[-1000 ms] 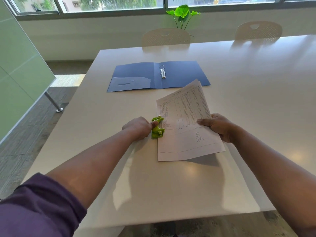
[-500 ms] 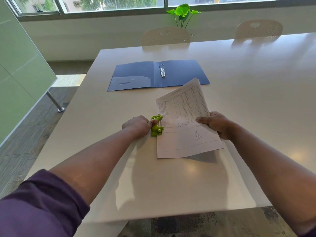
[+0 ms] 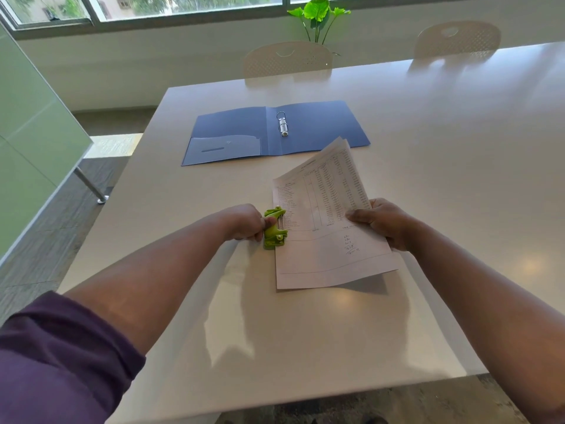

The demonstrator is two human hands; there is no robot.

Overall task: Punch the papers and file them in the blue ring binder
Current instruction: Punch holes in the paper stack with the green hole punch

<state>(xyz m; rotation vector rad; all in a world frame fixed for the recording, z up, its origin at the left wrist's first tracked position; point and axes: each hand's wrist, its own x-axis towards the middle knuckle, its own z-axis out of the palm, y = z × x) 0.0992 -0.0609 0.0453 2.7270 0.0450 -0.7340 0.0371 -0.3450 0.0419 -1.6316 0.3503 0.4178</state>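
Your left hand (image 3: pixel 246 223) grips the green punch (image 3: pixel 275 229) with fingers curled round its back and the thumb on top; your right hand (image 3: pixel 383 223) pinches the papers (image 3: pixel 324 228) at their 3 o'clock edge, thumb over the print. The sheets' 9 o'clock edge sits in the punch's slot, while the far corners lift off the bench (image 3: pixel 305 347) and fan slightly apart.

To punch well, I judge you should square the stack first so every sheet reaches the back of the slot, hold the edge parallel to the punch, and flatten the raised side before pressing down firmly with the left. The punch looks small, so a thick stack may resist or shift; keep the right hand steady until the press is done.

At 12 o'clock, well apart from the papers, the blue binder (image 3: pixel 318 125) lies open and flat, its metal rings (image 3: pixel 282 123) near the spine; whether they are open I cannot tell. Two chairs (image 3: pixel 287 59) and a plant (image 3: pixel 318 13) stand beyond the far edge. Nothing lies between papers and binder.
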